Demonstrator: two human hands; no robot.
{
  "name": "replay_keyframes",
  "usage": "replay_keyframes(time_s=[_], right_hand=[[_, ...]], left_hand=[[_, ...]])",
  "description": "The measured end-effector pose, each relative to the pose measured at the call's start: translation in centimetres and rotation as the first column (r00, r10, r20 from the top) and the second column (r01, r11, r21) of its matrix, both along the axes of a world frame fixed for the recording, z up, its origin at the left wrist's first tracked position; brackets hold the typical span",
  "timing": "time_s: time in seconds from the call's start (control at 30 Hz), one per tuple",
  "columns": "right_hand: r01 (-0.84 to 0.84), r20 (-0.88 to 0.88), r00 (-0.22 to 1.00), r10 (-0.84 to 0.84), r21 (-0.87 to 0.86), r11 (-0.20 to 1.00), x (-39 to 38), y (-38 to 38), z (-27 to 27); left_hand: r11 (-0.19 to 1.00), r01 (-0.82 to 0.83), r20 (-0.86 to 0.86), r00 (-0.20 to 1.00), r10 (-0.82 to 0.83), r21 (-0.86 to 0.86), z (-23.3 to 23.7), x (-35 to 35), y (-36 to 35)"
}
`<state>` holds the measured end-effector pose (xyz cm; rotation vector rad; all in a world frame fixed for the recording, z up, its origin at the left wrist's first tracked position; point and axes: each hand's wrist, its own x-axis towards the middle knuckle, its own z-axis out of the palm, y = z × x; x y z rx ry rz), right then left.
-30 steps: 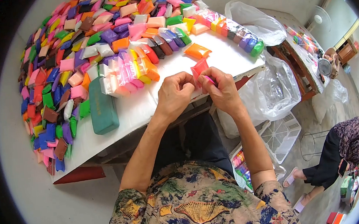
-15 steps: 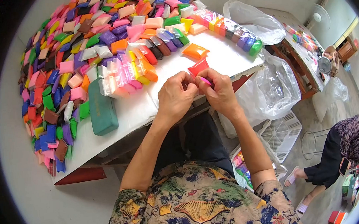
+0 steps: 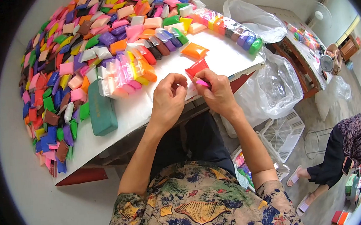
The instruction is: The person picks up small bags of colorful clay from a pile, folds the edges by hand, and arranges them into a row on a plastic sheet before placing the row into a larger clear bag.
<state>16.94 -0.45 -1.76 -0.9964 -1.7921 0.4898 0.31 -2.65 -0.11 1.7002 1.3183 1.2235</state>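
Note:
Between the thumb and fingers of my right hand (image 3: 215, 90) is a small pink piece (image 3: 202, 83). My left hand (image 3: 170, 97) is beside it with curled fingers; whether it holds anything is hidden. A red packet (image 3: 196, 68) lies on the white tabletop (image 3: 165, 75) just beyond my right hand, and an orange packet (image 3: 194, 50) lies farther back. Left of my hands, clear-wrapped packets in pale, pink, yellow and orange (image 3: 123, 76) stand in a row against a green case (image 3: 102, 111).
A large heap of coloured packets (image 3: 66, 68) covers the table's left and back. A clear-wrapped multicoloured row (image 3: 225, 28) lies at the back right. Plastic bags (image 3: 275, 89) and a white basket (image 3: 283, 134) are at the right. Another person (image 3: 342, 153) holds a phone beyond.
My hands have moved apart, the left shifting slightly left. The pink piece stays in my right hand.

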Motion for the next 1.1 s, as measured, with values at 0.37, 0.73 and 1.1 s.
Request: replay_keyframes(time_s=[0.37,0.73,1.1], right_hand=[[-0.016,-0.004,1.000,0.016,0.008,1.000,0.0,0.2,-0.3],[0.030,0.094,0.995,-0.028,-0.012,0.999,0.8,0.1,0.2],[0.038,0.107,0.994,-0.038,0.006,0.999,1.2,-0.3,0.5]], left_hand=[[0.801,0.062,-0.372,0.905,0.206,0.596,-0.8,0.8,-1.0],[0.841,0.096,-0.397,0.906,0.148,0.532,-1.1,0.5,-0.7],[0.878,0.167,-0.307,0.951,-0.024,0.448,-0.3,-0.3,-3.1]])
